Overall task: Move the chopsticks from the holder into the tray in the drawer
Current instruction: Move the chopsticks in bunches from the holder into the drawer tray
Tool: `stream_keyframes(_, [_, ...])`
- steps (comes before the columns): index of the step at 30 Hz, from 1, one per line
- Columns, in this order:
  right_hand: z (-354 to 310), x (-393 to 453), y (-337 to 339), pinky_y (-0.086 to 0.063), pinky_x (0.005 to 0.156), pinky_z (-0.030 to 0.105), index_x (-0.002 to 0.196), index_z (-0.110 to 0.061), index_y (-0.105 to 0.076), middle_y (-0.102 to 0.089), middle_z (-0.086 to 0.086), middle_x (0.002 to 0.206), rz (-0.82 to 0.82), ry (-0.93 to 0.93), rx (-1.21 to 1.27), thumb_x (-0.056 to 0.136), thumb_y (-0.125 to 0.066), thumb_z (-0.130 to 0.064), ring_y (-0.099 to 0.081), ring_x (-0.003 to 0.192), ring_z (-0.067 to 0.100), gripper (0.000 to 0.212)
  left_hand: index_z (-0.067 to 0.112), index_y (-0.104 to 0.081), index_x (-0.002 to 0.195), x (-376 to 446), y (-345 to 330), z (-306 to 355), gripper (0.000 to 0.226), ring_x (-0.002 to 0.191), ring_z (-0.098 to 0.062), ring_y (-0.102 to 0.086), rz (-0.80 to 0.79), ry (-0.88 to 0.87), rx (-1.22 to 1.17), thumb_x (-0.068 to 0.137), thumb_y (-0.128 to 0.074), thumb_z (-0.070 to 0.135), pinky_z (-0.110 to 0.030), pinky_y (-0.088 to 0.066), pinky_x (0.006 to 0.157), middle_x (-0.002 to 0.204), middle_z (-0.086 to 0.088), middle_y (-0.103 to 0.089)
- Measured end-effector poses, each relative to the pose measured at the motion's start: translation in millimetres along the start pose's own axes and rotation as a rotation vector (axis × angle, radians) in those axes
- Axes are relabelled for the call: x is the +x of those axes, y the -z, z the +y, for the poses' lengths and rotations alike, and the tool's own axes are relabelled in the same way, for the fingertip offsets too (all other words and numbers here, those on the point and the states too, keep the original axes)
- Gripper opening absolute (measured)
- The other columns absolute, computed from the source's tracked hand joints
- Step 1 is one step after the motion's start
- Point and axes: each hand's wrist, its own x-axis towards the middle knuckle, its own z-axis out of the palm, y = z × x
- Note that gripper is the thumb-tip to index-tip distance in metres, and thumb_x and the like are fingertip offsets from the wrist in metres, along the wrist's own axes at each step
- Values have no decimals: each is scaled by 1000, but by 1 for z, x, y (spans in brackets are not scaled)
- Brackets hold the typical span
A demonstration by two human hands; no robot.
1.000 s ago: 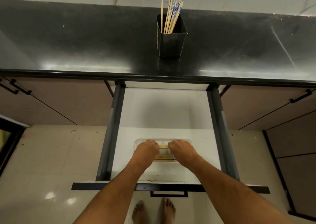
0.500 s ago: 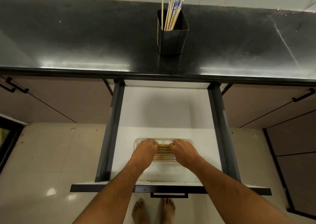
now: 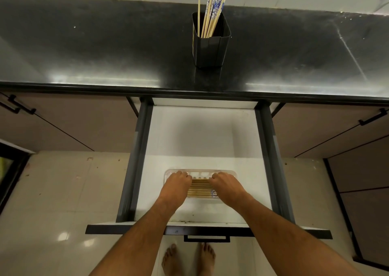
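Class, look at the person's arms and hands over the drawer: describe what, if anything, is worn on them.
Nothing is worn: the left hand and right hand are bare, with no gloves, rings, watch or bracelet visible. Both forearms are bare too, with no sleeve in view.

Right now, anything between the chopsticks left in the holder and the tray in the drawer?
Only the hands: left hand and right hand lie over the tray. Holder is open-topped, drawer pulled out.
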Motion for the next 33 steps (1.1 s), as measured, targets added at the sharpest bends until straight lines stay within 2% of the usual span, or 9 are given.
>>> stream_keyframes(14, [3,-7,-1,-52,85,35,110,-7,-67,-68,12,108,23,-62,70,84,-60,4,-63,102,27,28,17,-59,131,-7,-4,3,36,114,-20,-59,34,35,-11,95,-66,20,-34,-49,102,128,-5,-64])
stream_keyframes(19, [2,-10,-2,-53,88,35,119,-9,-65,-67,10,113,1,-62,94,90,-62,-1,-62,106,25,30,16,-59,130,-11,-1,3,34,112,-20,-60,31,32,7,96,-64,22,-33,-50,100,127,-6,-64])
stream_keyframes(22, [3,-12,4,-51,86,34,112,-9,-66,-68,9,109,30,-73,100,86,-60,4,-63,102,25,30,16,-59,130,-13,2,2,34,113,-20,-60,49,20,-8,97,-64,22,-33,-49,101,127,-5,-64])
stream_keyframes(24, [5,-14,8,-49,83,36,105,-8,-66,-69,10,104,62,-72,94,81,-57,8,-63,97,27,30,16,-60,126,-15,7,1,30,110,-19,-61,73,-5,-8,97,-63,21,-31,-50,100,124,-5,-65])
stream_keyframes(29, [8,-18,27,-52,80,34,110,-7,-65,-69,9,104,113,-59,69,84,-58,7,-61,92,25,31,14,-64,117,-20,31,1,20,99,-19,-63,163,-123,24,98,-60,20,-29,-52,92,114,-5,-69])
stream_keyframes(33, [13,-20,45,-54,86,37,116,-4,-65,-69,12,110,167,-76,65,83,-64,7,-63,98,28,35,9,-69,108,-17,55,-1,19,87,-20,-65,247,-176,49,92,-60,5,-31,-56,84,100,-8,-72])
